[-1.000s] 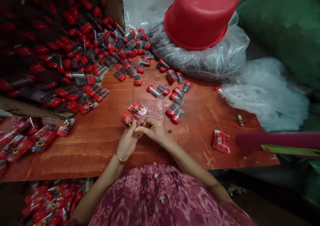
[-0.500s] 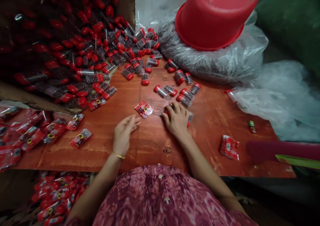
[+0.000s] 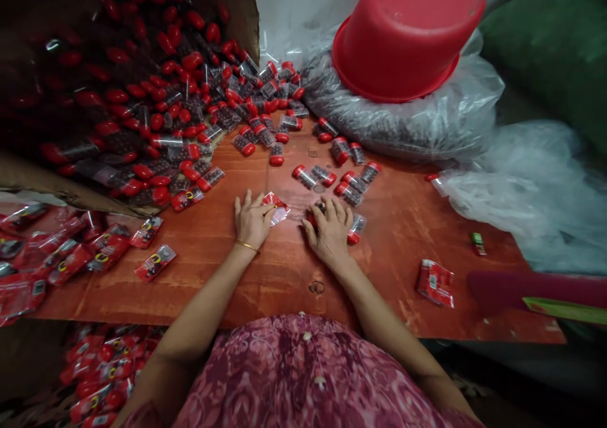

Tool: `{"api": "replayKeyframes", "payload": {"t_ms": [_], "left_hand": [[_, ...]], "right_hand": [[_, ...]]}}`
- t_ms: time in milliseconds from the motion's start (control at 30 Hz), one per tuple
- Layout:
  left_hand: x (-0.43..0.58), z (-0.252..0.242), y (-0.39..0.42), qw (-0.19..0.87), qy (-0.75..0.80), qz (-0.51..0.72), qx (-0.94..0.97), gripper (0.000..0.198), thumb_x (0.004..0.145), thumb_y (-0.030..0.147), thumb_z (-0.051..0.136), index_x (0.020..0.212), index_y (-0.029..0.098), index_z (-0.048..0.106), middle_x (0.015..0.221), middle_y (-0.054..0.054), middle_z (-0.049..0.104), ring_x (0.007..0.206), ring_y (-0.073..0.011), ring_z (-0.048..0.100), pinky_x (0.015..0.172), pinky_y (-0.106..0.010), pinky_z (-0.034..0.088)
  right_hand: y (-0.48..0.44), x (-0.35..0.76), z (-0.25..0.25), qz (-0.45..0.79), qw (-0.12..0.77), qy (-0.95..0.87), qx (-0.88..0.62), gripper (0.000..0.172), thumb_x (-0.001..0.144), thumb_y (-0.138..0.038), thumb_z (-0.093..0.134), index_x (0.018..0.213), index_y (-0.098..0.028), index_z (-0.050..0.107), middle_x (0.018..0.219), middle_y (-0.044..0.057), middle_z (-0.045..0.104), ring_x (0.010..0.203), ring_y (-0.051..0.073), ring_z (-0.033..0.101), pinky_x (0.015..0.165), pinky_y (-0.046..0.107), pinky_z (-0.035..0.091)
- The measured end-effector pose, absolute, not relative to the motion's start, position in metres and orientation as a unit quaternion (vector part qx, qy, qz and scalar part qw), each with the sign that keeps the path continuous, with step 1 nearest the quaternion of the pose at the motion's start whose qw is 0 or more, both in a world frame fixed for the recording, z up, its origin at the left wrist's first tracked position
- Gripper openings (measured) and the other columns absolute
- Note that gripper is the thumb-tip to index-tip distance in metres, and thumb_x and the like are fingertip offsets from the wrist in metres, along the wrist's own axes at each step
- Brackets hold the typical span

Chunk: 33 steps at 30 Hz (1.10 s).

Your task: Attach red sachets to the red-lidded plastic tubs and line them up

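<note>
With left hand [image 3: 255,219] partly open, thumb and finger touching flat red printed plastic packets [image 3: 281,214], and right hand [image 3: 329,229] curled beside and partly over small clear plastic cylinders with red caps [image 3: 357,226]; cannot tell whether gripping either. Seemingly finished: filled red packets [image 3: 155,263], left of left hand on orange-brown surface [image 3: 279,295]. Seemingly remaining: many loose cylinders [image 3: 348,193], beyond both hands.
</note>
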<state>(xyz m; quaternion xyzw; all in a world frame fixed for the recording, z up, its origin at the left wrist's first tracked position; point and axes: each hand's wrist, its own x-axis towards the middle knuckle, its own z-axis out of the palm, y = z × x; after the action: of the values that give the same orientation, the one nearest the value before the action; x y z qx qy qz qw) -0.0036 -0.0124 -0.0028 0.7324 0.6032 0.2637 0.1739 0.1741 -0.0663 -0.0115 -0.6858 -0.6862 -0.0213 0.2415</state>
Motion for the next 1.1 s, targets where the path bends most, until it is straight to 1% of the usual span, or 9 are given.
{"api": "replayKeyframes", "payload": {"t_ms": [100,200,333,467,567,700,833,967,1100], "left_hand": [[-0.003,0.004,-0.018,0.174,0.601,0.308,0.717,0.019,0.079,0.031,0.055,0.083,0.028,0.073,0.122,-0.006,0.061,0.128,-0.0303,0.039,0.106,-0.057,0.017],[0.002,0.019,-0.030,0.174,0.585,0.338,0.716,0.020,0.080,0.033,0.054,0.087,0.028,0.072,0.126,-0.007,0.058,0.130,-0.0296,0.036,0.107,-0.056,0.015],[0.010,0.039,-0.048,0.212,0.580,0.389,0.684,0.025,0.078,0.034,0.057,0.100,0.027,0.068,0.131,-0.007,0.054,0.130,-0.0279,0.037,0.109,-0.051,0.017],[0.014,0.046,-0.061,0.432,0.607,0.421,0.517,0.041,0.076,0.050,0.056,0.102,0.019,0.066,0.106,-0.012,0.068,0.101,-0.0255,0.061,0.087,-0.039,0.045],[0.017,0.048,-0.068,0.632,0.547,0.391,0.386,0.046,0.070,0.058,0.058,0.081,0.015,0.068,0.081,-0.010,0.070,0.074,-0.0196,0.065,0.062,-0.028,0.049],[0.023,0.049,-0.071,0.667,0.510,0.474,0.264,0.040,0.052,0.047,0.077,0.070,0.014,0.065,0.066,-0.002,0.067,0.060,-0.0124,0.061,0.055,-0.021,0.047],[0.019,0.047,-0.068,0.664,0.523,0.486,0.224,0.040,0.042,0.040,0.083,0.064,0.012,0.064,0.059,0.000,0.066,0.054,-0.0094,0.058,0.053,-0.019,0.046],[0.007,0.044,-0.062,0.670,0.532,0.482,0.185,0.043,0.039,0.037,0.085,0.068,0.012,0.066,0.061,0.000,0.068,0.053,-0.0086,0.060,0.052,-0.018,0.045],[0.001,0.045,-0.053,0.690,0.527,0.475,0.143,0.034,0.046,0.031,0.084,0.068,0.014,0.063,0.059,0.001,0.068,0.050,-0.0083,0.060,0.051,-0.018,0.046]], "right_hand": [[-0.067,0.168,0.003,0.042,0.330,-0.664,-0.670,0.033,0.086,-0.038,0.046,0.105,-0.017,0.063,0.112,0.014,0.060,0.107,0.027,0.049,0.092,0.045,0.034],[-0.061,0.154,0.015,0.207,0.435,-0.619,-0.620,0.031,0.083,-0.042,0.050,0.097,-0.018,0.063,0.091,0.009,0.066,0.085,0.021,0.057,0.078,0.035,0.044],[-0.051,0.137,0.017,0.403,0.522,-0.530,-0.534,0.026,0.083,-0.041,0.049,0.072,-0.020,0.061,0.064,0.000,0.061,0.059,0.014,0.053,0.059,0.026,0.044],[-0.054,0.136,0.016,0.335,0.535,-0.540,-0.557,0.027,0.085,-0.037,0.047,0.066,-0.021,0.057,0.059,-0.002,0.054,0.056,0.012,0.048,0.057,0.025,0.038],[-0.064,0.136,0.017,0.265,0.518,-0.574,-0.576,0.031,0.088,-0.035,0.043,0.062,-0.022,0.053,0.058,-0.001,0.050,0.057,0.013,0.046,0.060,0.028,0.038],[-0.078,0.126,0.014,0.260,0.508,-0.597,-0.565,0.025,0.088,-0.034,0.043,0.069,-0.023,0.055,0.064,0.002,0.056,0.064,0.017,0.051,0.066,0.032,0.041],[-0.086,0.131,0.011,0.309,0.485,-0.611,-0.543,0.027,0.091,-0.037,0.036,0.078,-0.024,0.057,0.070,0.002,0.060,0.065,0.018,0.055,0.065,0.033,0.046],[-0.074,0.174,0.017,0.263,0.423,-0.675,-0.544,0.031,0.092,-0.035,0.033,0.104,-0.022,0.058,0.101,0.007,0.064,0.095,0.022,0.056,0.085,0.039,0.043],[-0.046,0.212,0.019,0.126,0.239,-0.768,-0.581,0.047,0.081,-0.039,0.054,0.122,-0.016,0.050,0.127,0.015,0.052,0.115,0.031,0.044,0.094,0.047,0.035]]}}
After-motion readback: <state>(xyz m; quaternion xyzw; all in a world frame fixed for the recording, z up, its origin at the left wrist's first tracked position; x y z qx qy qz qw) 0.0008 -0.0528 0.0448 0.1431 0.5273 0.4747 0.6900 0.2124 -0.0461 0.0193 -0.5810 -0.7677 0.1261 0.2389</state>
